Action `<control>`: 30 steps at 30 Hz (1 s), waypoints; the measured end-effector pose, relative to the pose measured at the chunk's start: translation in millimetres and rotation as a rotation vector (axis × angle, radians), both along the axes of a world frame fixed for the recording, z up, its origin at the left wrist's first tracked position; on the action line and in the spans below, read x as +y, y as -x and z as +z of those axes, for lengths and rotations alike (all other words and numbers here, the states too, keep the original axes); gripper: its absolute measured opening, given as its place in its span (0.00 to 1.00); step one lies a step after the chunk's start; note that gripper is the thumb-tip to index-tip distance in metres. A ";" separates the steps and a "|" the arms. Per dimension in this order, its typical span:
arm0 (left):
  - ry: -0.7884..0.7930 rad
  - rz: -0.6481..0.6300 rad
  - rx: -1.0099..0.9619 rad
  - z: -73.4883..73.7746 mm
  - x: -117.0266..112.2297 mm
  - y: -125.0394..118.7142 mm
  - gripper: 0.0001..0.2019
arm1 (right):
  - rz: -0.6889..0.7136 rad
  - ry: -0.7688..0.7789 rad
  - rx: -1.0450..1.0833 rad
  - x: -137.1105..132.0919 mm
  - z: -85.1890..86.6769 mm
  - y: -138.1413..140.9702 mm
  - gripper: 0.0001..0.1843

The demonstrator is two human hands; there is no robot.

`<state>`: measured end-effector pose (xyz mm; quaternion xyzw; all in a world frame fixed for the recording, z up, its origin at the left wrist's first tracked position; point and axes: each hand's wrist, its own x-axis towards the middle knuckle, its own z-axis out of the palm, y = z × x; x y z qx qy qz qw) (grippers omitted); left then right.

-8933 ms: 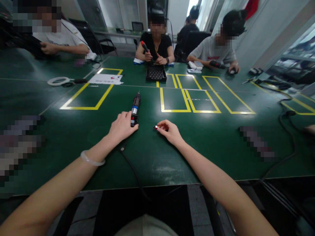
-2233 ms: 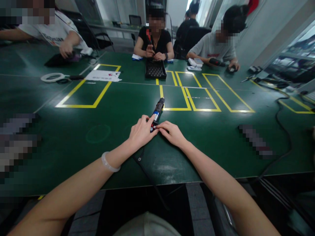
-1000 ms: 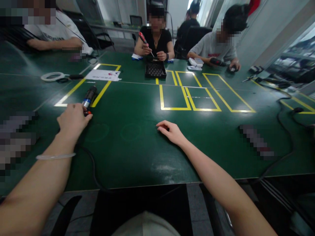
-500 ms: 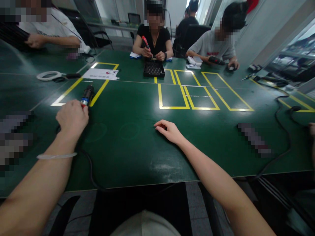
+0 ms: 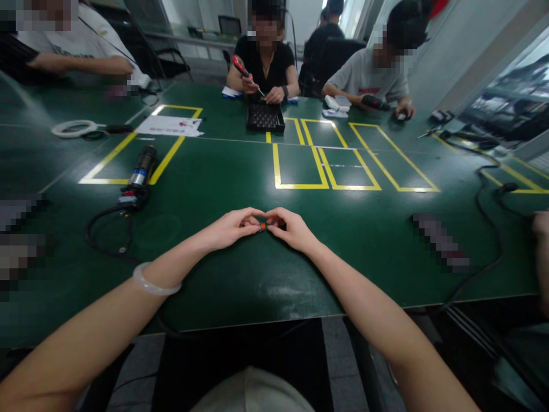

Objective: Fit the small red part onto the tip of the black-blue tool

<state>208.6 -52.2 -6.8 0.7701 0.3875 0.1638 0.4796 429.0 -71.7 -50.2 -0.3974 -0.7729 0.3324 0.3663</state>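
Note:
My left hand [image 5: 231, 229] and my right hand [image 5: 291, 230] meet fingertip to fingertip above the green table, both closed in a pinch. Between their fingertips is a small part with an orange spot and dark grey edges [image 5: 263, 227]. Its exact kind is too small to make out, and the fingers cover some of it. A corded electric screwdriver [image 5: 139, 174], black with a silver-blue band, lies to the left, apart from both hands, inside a yellow-taped outline.
White paper [image 5: 167, 126] and a white ring-shaped item [image 5: 74, 129] lie beyond the screwdriver. Across the table [image 5: 240, 166], a person works over a black tray [image 5: 265, 117] of small parts; another holds a dark tool. Black cables [image 5: 497, 229] run along the right.
My left hand has let go of the screwdriver and moved right to meet my right hand at the small part. The screwdriver now lies on the table. My right hand has barely moved.

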 end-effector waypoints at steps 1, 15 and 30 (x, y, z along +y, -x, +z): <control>0.028 0.007 -0.030 -1.4 -1.9 -1.3 0.25 | 0.012 -0.016 -0.011 -0.8 0.9 0.7 0.14; -0.015 0.057 -0.029 -8.1 -8.5 -1.7 0.27 | 0.023 -0.059 -0.015 -5.2 6.0 3.0 0.06; -0.437 0.935 1.016 9.3 58.6 181.2 0.40 | -0.088 0.046 0.034 -1.9 5.2 -1.9 0.09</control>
